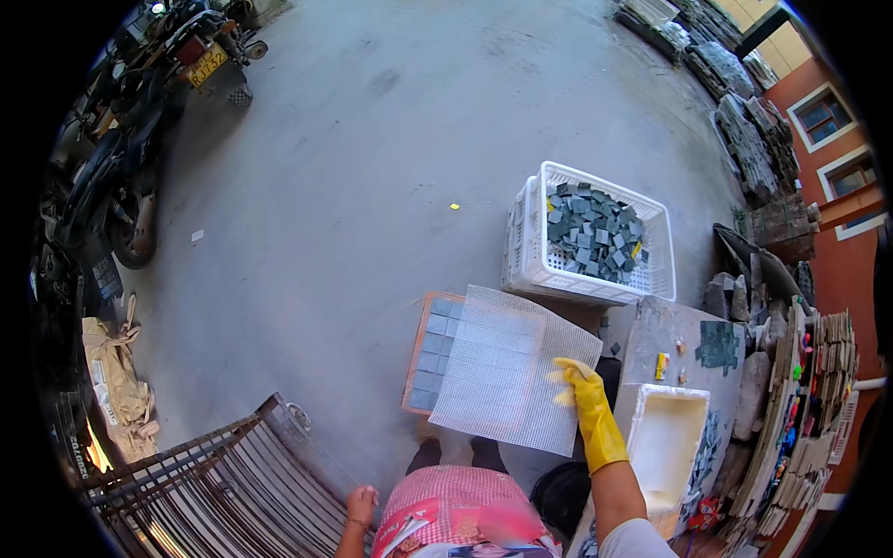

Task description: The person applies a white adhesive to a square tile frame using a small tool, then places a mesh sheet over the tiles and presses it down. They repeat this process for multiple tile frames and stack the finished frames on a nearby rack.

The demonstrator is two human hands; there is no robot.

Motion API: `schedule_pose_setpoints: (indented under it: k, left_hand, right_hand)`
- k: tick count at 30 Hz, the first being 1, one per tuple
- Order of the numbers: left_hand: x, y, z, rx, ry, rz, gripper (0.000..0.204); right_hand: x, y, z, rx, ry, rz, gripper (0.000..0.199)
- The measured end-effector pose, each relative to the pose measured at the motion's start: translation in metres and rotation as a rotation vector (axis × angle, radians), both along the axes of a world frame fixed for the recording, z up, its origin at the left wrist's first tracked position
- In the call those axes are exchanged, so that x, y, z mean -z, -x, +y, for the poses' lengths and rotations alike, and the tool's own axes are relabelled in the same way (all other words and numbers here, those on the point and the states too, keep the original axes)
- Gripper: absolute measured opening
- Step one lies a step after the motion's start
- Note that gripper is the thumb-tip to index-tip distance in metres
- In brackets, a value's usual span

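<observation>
My right hand [595,409], in a yellow rubber glove, grips the right edge of a white mesh sheet [502,381]; some glove fingers show faintly through the mesh. Under the sheet lies an orange-edged frame [416,358] filled with rows of square grey tiles [437,339]. The mesh covers most of those tiles and leaves the left rows bare. My bare left hand [363,504] is low at the left of my checked apron, fingers curled closed, with nothing visible in it. It is nearest a slatted rack [195,488], apart from the sheet.
A white plastic crate [530,232] of loose dark tiles [595,232] stands beyond the frame. At right, a white foam box [670,446] and yellow item [661,365] rest on a worktop [651,344]. A black bucket [561,498] sits below; motorcycles [139,167] line the left.
</observation>
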State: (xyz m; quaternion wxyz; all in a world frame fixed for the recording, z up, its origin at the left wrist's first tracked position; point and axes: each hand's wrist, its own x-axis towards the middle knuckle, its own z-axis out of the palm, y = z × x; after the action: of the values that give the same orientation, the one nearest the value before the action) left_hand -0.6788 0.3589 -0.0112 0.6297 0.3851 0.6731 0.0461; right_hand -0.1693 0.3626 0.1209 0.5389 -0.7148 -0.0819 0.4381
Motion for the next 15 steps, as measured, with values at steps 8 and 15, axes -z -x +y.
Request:
schedule_pose_setpoints:
  k: [8, 15]
  left_hand:
    - [0.012, 0.034, -0.06, 0.001, 0.141, 0.08, 0.026]
    - [0.02, 0.01, -0.071, 0.004, 0.207, 0.068, 0.026]
  right_hand:
    - [0.13, 0.022, 0.02, 0.012, 0.076, 0.123, 0.026]
    - [0.164, 0.01, 0.025, 0.006, 0.071, 0.175, 0.026]
